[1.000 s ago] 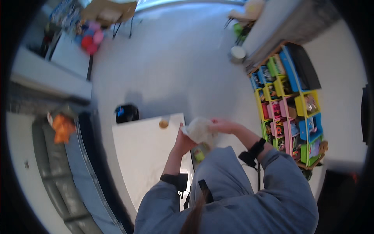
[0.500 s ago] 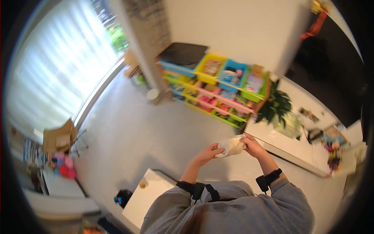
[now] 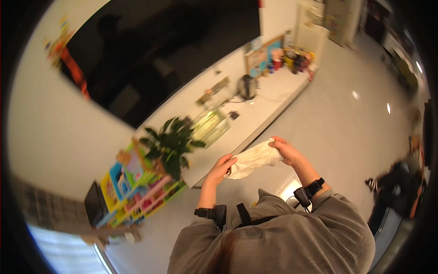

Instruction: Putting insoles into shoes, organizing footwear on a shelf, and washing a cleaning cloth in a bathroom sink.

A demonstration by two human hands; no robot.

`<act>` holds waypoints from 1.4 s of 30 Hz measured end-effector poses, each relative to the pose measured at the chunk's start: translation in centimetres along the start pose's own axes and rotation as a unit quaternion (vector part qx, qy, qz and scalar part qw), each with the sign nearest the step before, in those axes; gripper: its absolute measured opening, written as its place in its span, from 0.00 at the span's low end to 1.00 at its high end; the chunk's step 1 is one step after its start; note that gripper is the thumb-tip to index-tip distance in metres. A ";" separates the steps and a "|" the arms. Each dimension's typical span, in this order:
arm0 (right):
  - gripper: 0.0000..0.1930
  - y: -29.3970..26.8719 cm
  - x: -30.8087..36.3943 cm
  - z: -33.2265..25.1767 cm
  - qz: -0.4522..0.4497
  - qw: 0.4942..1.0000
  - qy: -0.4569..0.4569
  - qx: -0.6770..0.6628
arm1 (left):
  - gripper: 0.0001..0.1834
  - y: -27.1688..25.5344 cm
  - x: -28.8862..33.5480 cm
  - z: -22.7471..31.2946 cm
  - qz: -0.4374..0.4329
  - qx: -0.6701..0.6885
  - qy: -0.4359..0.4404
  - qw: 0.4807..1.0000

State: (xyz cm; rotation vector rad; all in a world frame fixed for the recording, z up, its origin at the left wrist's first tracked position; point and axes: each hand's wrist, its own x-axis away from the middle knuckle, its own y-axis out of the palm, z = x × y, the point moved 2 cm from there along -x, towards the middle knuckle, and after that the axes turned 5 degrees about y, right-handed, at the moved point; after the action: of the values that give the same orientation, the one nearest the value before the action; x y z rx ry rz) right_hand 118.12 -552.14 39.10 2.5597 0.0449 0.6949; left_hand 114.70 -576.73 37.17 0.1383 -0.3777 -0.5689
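Note:
A cream-white cloth [image 3: 254, 159] is stretched between my two hands in front of my body, its middle creased and hanging slightly. My left hand [image 3: 222, 167] pinches one end, thumb on top. At the other end, higher and to the right, my right hand [image 3: 284, 150] has its fingers closed on the cloth. Both forearms reach forward, each with a black strap and a small dark device near the elbow.
Ahead stands a long white low cabinet [image 3: 269, 102] carrying a kettle [image 3: 247, 87] and a greenish clear tank [image 3: 211, 126]. A leafy plant [image 3: 171, 145] is at its near end, beside colourful toy bins [image 3: 137, 192]. A large black screen [image 3: 150, 50] hangs above. Dark items [image 3: 397, 189] lie far right.
My view has swung right, from the window and toy bins to the screen and cabinet. The cloth, bunched before, is now spread wider between my hands.

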 end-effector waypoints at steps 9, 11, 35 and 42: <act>0.07 -18.2 -1.7 -9.5 0.129 0.984 -0.089 -0.087 | 0.29 10.8 -25.5 0.7 -0.218 -0.129 -0.168 0.953; 0.06 -21.4 -2.5 -12.9 0.164 0.978 -0.097 -0.084 | 0.23 13.9 -31.0 3.5 -0.274 -0.167 -0.179 0.930; 0.11 -70.6 -5.7 -43.8 0.404 0.879 -0.211 -0.138 | 0.08 56.3 -81.5 15.1 -0.328 -0.265 0.087 0.903; 0.12 -85.6 -9.6 -54.9 0.434 0.873 -0.212 -0.060 | 0.04 64.1 -97.3 17.6 -0.364 -0.110 0.009 0.925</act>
State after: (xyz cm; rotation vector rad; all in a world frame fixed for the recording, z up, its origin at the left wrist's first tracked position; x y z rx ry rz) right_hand 91.16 -453.67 36.45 2.4686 -1.3110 0.3699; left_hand 64.43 -470.20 38.00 0.0632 -0.2329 -1.3396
